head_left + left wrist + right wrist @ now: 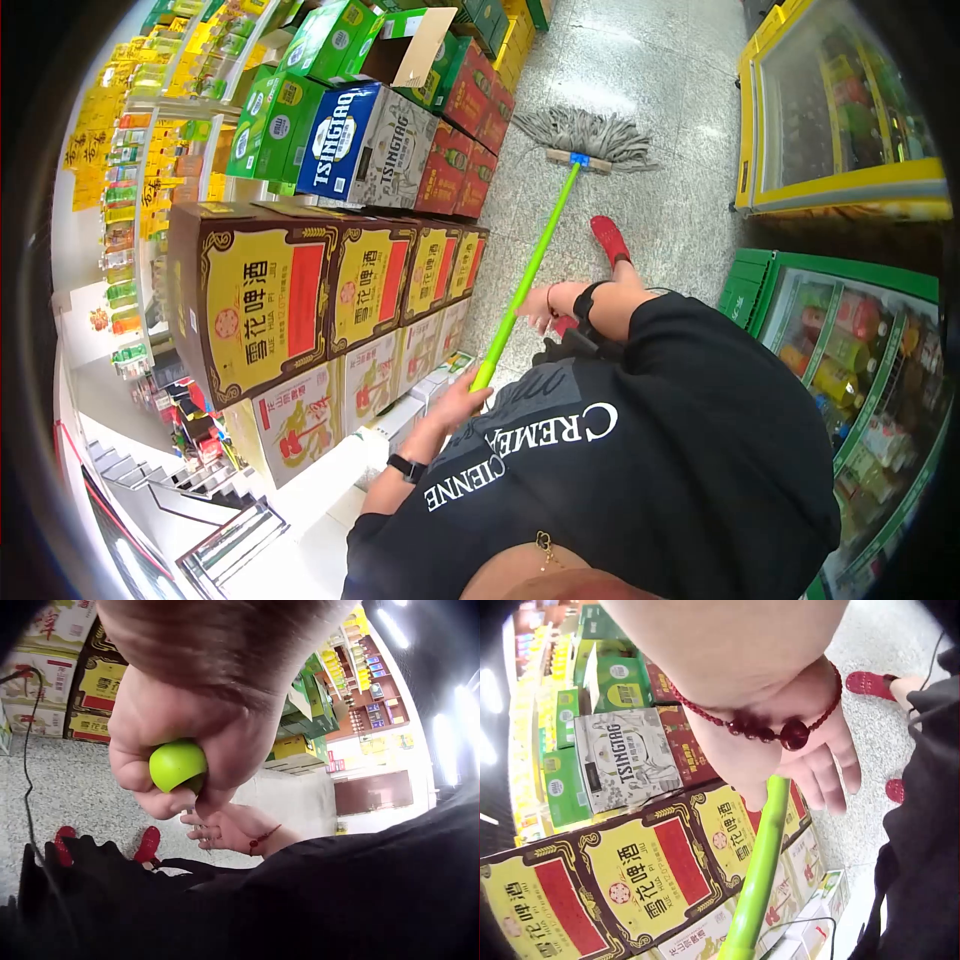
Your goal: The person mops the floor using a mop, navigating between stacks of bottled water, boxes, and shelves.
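A mop with a bright green handle (545,240) slants across the head view. Its grey string head (600,138) lies spread on the floor ahead, joined by a blue clamp and a wooden bar. Near the body, my left hand (455,402) grips the upper end of the handle. In the left wrist view, the rounded green end cap (177,763) pokes out of the curled fingers. My right hand (810,754), wearing a red beaded bracelet (795,735), has loose, extended fingers beside the handle. Its thumb overlaps the pole in the right wrist view.
Stacked beer cartons (270,300) line the left side, with blue, green and red boxes (345,145) beyond them. Glass-fronted coolers (850,100) stand along the right. Between them runs a speckled floor (680,110), where red shoes (607,240) show.
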{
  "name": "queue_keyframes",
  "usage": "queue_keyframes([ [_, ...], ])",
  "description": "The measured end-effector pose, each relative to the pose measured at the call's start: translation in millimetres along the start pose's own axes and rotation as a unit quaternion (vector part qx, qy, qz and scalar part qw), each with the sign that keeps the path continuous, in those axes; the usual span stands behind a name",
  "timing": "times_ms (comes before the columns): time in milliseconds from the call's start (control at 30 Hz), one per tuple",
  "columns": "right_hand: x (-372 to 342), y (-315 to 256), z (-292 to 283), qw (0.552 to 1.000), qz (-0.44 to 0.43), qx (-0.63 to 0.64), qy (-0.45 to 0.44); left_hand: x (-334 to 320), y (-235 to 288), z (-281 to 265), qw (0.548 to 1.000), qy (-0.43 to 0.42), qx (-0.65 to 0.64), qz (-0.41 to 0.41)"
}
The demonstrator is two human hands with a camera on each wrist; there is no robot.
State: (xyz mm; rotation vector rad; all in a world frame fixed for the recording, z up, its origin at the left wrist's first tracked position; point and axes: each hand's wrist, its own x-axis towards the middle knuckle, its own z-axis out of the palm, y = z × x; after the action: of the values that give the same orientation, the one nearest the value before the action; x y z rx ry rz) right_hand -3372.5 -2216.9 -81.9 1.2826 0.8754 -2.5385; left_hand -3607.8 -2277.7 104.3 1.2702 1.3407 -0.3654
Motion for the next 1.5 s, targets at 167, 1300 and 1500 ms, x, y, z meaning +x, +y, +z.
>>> queue_keyframes([
  [167,-25.0,3.8,44.8,0.999,0.012,0.021,0.037,-6.6,-53.5,14.5,0.994,0.004,0.031,0.108],
  [1300,-261.6,107.8,-309.7,0.835,-0.062,0.193,0.511,235.6,433.6,125.8,0.979,-0.163,0.077,0.090],
  [1500,-207.5,105.9,-244.7,0.859,-0.058,0.168,0.481,210.8,341.6,99.4,0.976,-0.168,0.102,0.090],
])
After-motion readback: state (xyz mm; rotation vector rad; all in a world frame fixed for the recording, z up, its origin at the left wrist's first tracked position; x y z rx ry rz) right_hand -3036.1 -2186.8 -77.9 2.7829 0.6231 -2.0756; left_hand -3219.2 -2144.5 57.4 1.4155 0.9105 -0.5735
